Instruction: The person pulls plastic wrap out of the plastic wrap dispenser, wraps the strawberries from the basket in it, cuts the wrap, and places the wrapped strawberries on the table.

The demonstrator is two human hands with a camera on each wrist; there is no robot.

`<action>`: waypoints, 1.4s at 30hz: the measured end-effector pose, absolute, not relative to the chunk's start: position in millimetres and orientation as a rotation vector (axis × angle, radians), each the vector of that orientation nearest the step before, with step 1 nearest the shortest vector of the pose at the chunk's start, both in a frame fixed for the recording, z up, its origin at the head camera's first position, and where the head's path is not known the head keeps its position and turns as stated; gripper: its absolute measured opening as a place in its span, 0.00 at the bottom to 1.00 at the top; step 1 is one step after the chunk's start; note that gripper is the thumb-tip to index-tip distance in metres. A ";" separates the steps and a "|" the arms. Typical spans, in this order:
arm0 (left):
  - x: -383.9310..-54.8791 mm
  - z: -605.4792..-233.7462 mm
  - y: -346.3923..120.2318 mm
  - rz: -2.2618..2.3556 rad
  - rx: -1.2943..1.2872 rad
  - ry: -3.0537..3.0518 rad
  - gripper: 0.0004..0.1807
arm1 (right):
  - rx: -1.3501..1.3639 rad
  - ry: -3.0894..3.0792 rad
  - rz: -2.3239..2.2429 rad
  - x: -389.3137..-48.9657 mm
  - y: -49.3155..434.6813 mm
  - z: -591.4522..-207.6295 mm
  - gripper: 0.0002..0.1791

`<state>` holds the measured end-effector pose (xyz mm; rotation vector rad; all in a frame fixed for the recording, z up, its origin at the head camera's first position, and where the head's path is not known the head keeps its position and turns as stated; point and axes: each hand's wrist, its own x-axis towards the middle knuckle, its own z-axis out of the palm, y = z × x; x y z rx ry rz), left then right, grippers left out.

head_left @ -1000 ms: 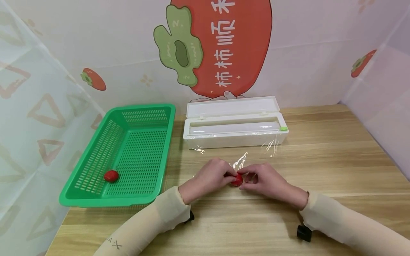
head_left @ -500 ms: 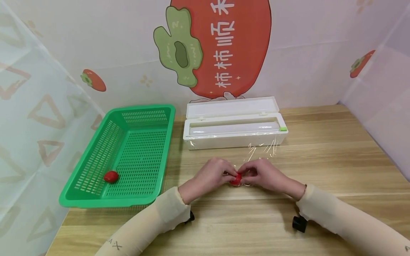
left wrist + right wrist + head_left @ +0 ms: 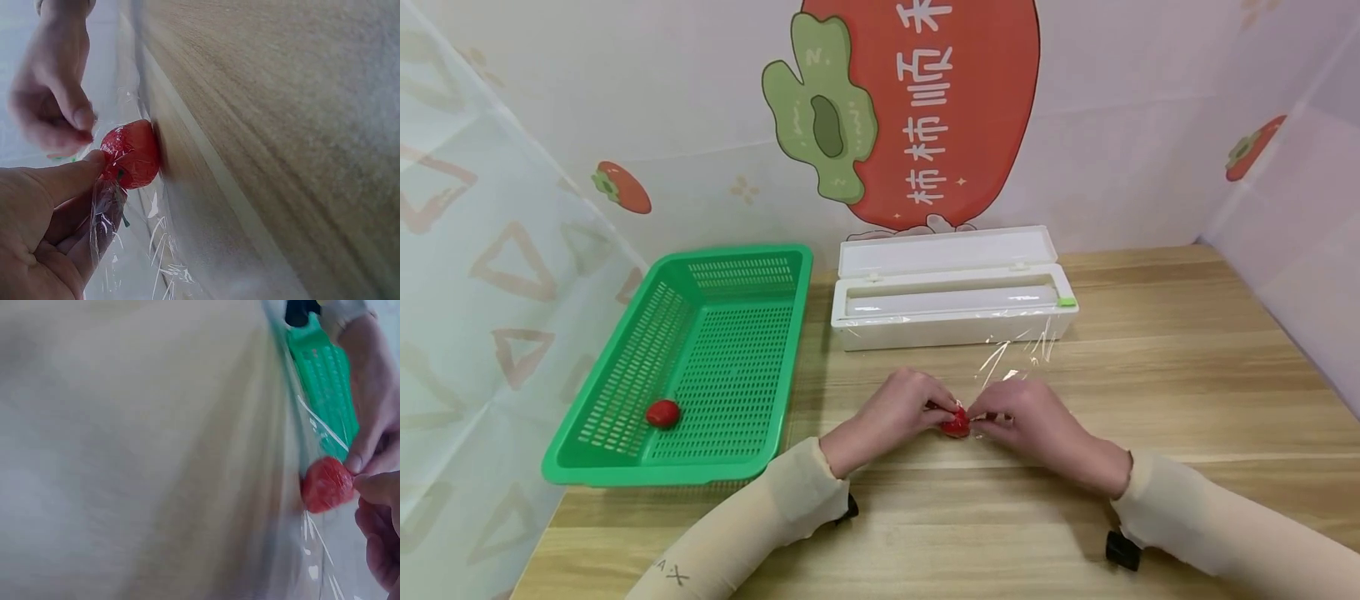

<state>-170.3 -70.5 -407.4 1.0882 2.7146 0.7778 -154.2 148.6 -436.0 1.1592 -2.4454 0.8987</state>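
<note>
One red fruit (image 3: 956,425), wrapped in clear film (image 3: 996,358), sits on the counter (image 3: 970,517) between two hands; the left hand (image 3: 898,410) pinches it at the edge, grip nearly closed, and the right hand (image 3: 1037,423) has film pinched just beside it; behind stands a white box (image 3: 955,330), lid up, and leftward a green basket (image 3: 662,476) holds another fruit (image 3: 662,414)
</note>
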 end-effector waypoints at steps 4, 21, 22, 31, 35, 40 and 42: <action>-169.5 -406.4 -70.2 0.760 1.060 2.732 0.05 | 1.240 -2.338 0.812 -145.6 148.1 -438.8 0.11; -171.2 -405.9 -69.1 0.784 1.041 2.729 0.07 | 1.243 -2.280 0.496 -137.1 142.9 -444.7 0.20; -171.0 -405.5 -69.3 0.785 1.039 2.729 0.07 | 1.241 -2.291 0.504 -137.4 141.6 -443.9 0.19; -172.2 -406.4 -68.9 0.766 0.957 2.763 0.07 | 1.173 -2.356 0.571 -141.1 130.7 -441.9 0.15; -171.9 -406.0 -68.1 0.760 0.915 2.766 0.07 | 1.119 -2.355 0.556 -144.5 128.4 -445.2 0.17; -171.5 -405.9 -67.8 0.755 0.862 2.762 0.07 | 1.099 -2.342 0.545 -147.8 126.6 -447.9 0.17; -171.4 -406.2 -68.6 0.749 0.868 2.778 0.06 | 1.101 -2.343 0.555 -148.8 125.8 -448.2 0.17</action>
